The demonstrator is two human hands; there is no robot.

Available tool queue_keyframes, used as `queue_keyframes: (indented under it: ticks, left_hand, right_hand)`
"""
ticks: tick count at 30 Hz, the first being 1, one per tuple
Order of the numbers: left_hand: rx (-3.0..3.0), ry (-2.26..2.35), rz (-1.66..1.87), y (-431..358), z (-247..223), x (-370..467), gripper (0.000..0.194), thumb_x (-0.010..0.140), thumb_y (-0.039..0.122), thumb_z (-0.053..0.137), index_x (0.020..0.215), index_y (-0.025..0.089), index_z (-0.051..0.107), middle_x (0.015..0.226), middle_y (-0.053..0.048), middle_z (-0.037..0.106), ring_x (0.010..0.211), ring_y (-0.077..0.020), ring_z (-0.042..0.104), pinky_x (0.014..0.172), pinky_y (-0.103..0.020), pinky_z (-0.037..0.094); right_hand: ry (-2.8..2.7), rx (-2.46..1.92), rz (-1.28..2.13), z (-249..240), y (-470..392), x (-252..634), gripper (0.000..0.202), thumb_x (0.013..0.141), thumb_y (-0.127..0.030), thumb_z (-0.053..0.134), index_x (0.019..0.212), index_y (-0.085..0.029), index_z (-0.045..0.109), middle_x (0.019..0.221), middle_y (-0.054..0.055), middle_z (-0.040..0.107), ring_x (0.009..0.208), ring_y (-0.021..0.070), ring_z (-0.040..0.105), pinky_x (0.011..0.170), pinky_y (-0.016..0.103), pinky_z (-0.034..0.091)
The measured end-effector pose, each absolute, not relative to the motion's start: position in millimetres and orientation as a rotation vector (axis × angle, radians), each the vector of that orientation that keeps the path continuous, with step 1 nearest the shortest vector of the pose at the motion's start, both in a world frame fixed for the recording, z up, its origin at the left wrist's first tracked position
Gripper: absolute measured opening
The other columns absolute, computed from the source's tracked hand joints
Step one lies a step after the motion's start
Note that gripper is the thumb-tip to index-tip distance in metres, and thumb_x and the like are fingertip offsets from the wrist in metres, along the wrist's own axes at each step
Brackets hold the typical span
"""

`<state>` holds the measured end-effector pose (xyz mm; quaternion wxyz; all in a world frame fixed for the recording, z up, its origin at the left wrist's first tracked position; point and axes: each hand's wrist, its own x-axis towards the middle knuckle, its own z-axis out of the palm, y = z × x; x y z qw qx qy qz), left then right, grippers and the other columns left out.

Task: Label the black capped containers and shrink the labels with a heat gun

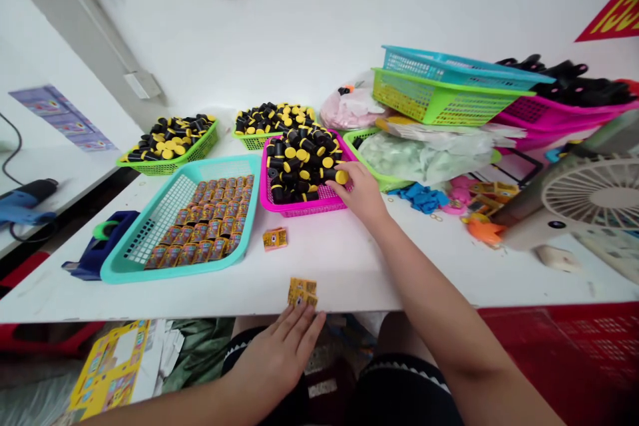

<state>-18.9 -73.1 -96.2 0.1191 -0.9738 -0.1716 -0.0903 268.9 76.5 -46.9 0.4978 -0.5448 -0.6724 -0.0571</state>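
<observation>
My right hand (365,192) pinches a small black cylinder with a yellow end (340,176) at the right rim of the magenta basket (305,210). That basket holds many more such cylinders (301,154). At the table's front edge my left hand (279,349) lies with its fingers stretched out, the tips resting on small yellow printed labels (302,289). Another small stack of printed labels (275,239) lies farther back. To the left, rows of cylinders wrapped in printed labels (208,229) lie in a turquoise basket (124,274).
Green baskets (204,144) of cylinders stand behind. A blue tape dispenser (102,247) sits at left. At right are stacked baskets (449,96), plastic bags (429,153), blue pieces (423,197) and a fan (589,196). A heat-gun-like blue tool (24,203) lies far left.
</observation>
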Motion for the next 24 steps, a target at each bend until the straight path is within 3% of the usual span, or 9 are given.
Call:
queue_keyframes:
  ticks: [4, 7, 11, 13, 16, 18, 20, 24]
  left_hand:
    - [-2.881, -0.345, -0.380, -50.0, -73.2, -20.5, 0.037, 0.089, 0.004, 0.040, 0.122, 0.006, 0.057, 0.119, -0.015, 0.066, 0.112, -0.0237, 0.062, 0.090, -0.033, 0.055]
    - [-2.958, -0.468, -0.585, -22.1, -63.2, -12.1, 0.034, 0.090, 0.005, 0.041, 0.118, 0.010, 0.060, 0.113, -0.014, 0.068, 0.108, -0.0221, 0.063, 0.091, -0.035, 0.055]
    - [-2.962, -0.773, -1.171, 15.3, -37.0, 8.7, 0.023, 0.089, 0.011, 0.052, 0.101, 0.018, 0.070, 0.096, -0.007, 0.066, 0.092, -0.0151, 0.065, 0.081, -0.026, 0.056]
    - [-2.893, -0.841, -1.449, 32.6, -21.5, 23.0, 0.017, 0.085, 0.014, 0.059, 0.090, 0.021, 0.074, 0.097, -0.006, 0.064, 0.089, -0.0143, 0.064, 0.075, -0.024, 0.055]
    - [-2.873, -0.962, -1.698, 56.6, -11.0, 46.0, 0.008, 0.081, 0.021, 0.067, 0.079, 0.022, 0.075, 0.093, -0.005, 0.065, 0.086, -0.0141, 0.063, 0.069, -0.023, 0.054]
    - [-2.908, -1.136, -1.805, 69.5, -16.1, 58.8, 0.010, 0.078, 0.027, 0.071, 0.085, 0.021, 0.075, 0.084, -0.003, 0.068, 0.077, -0.0127, 0.063, 0.067, -0.023, 0.053]
    - [-2.933, -1.342, -1.873, 77.5, -27.2, 66.7, 0.026, 0.075, 0.031, 0.074, 0.099, 0.021, 0.072, 0.080, -0.001, 0.069, 0.071, -0.0126, 0.064, 0.066, -0.023, 0.053]
    - [-2.975, -1.475, -1.941, 77.6, -44.6, 65.1, 0.041, 0.081, 0.033, 0.068, 0.119, 0.021, 0.062, 0.080, -0.001, 0.072, 0.075, -0.0155, 0.068, 0.077, -0.029, 0.055]
  right_hand:
    - [-1.634, -1.286, -0.127, -46.8, 75.8, 266.4, 0.026, 0.084, -0.033, 0.064, 0.106, -0.020, 0.060, 0.111, 0.011, 0.061, 0.106, 0.0248, 0.058, 0.093, 0.042, 0.048]
    - [-1.611, -1.252, -0.123, -44.6, 73.8, 264.9, 0.027, 0.083, -0.035, 0.065, 0.105, -0.020, 0.062, 0.109, 0.011, 0.061, 0.104, 0.0245, 0.059, 0.093, 0.042, 0.048]
    - [-1.462, -1.237, 0.068, -44.7, 73.6, 262.5, 0.043, 0.074, -0.042, 0.073, 0.110, -0.022, 0.060, 0.104, 0.009, 0.064, 0.080, 0.0210, 0.062, 0.074, 0.039, 0.055]
    - [-1.363, -1.204, 0.235, -45.7, 74.4, 260.1, 0.048, 0.068, -0.045, 0.077, 0.107, -0.023, 0.060, 0.098, 0.007, 0.065, 0.069, 0.0179, 0.061, 0.065, 0.036, 0.056]
    - [-1.277, -1.093, 0.454, -44.0, 73.6, 255.5, 0.047, 0.066, -0.047, 0.078, 0.103, -0.023, 0.060, 0.089, 0.004, 0.065, 0.063, 0.0154, 0.060, 0.060, 0.033, 0.055]
    - [-1.253, -1.030, 0.545, -39.5, 71.1, 253.2, 0.043, 0.070, -0.047, 0.074, 0.102, -0.022, 0.060, 0.087, 0.004, 0.065, 0.061, 0.0136, 0.059, 0.059, 0.030, 0.053]
    - [-1.217, -0.994, 0.592, -33.8, 67.5, 252.4, 0.040, 0.074, -0.047, 0.071, 0.103, -0.022, 0.060, 0.087, 0.003, 0.065, 0.061, 0.0115, 0.058, 0.060, 0.029, 0.053]
    - [-1.128, -0.953, 0.670, -27.5, 61.6, 253.6, 0.040, 0.075, -0.048, 0.070, 0.105, -0.023, 0.061, 0.087, 0.001, 0.064, 0.057, 0.0095, 0.057, 0.057, 0.027, 0.052]
